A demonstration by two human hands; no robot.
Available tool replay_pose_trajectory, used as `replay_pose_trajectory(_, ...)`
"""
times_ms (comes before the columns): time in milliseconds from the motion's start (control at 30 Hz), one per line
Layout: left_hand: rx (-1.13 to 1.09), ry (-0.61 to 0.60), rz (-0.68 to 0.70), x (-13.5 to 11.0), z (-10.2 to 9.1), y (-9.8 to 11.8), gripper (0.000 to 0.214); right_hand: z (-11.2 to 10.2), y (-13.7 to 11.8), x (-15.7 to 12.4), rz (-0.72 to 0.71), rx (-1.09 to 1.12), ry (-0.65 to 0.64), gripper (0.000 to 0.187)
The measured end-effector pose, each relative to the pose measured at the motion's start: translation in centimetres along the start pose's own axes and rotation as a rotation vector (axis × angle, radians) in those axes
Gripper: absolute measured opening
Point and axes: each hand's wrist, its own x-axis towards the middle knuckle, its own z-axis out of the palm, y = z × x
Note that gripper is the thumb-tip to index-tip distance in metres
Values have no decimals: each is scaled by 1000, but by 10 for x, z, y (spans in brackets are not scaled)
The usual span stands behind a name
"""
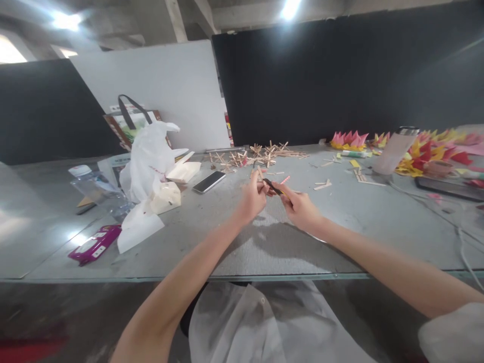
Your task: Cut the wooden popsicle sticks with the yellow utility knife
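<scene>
My left hand (254, 199) is closed on a flat wooden craft stick (259, 173) that sticks up past the fingers. My right hand (302, 207) grips a slim dark tool with a bit of yellow (273, 187); it looks like a utility knife, though the fingers cover much of it. The tool's dark end meets the left fingertips beside the stick. Behind both hands lies a loose pile of wooden craft sticks (264, 154). A few more cut sticks (322, 185) rest on the table to the right, and a pink-striped piece (285, 179) shows just beyond the right hand.
A phone (209, 182), a white plastic bag (145, 159), a clear bottle (100, 189) and a purple item (95, 245) are at left. To the right stand a tumbler (395, 151), paper flowers (427, 151), a dark device (449, 188) and a white cable (459, 234).
</scene>
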Motion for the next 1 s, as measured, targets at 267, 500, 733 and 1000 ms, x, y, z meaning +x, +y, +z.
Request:
replay_pose_trajectory(267,34,-33,28,1,-2,0,40,0,-2,-2,-11,-13,8,62)
replay_pose_trajectory(500,67,-38,165,3,-5,-9,36,-2,-4,-2,-48,-28,37,60)
replay_pose_trajectory(733,-56,2,133,2,0,-7,43,2,0,-3,-118,-27,91,62)
replay_pose_trajectory(1000,14,-15,169,2,-3,-8,38,1,-2,-3,-106,-53,72,57)
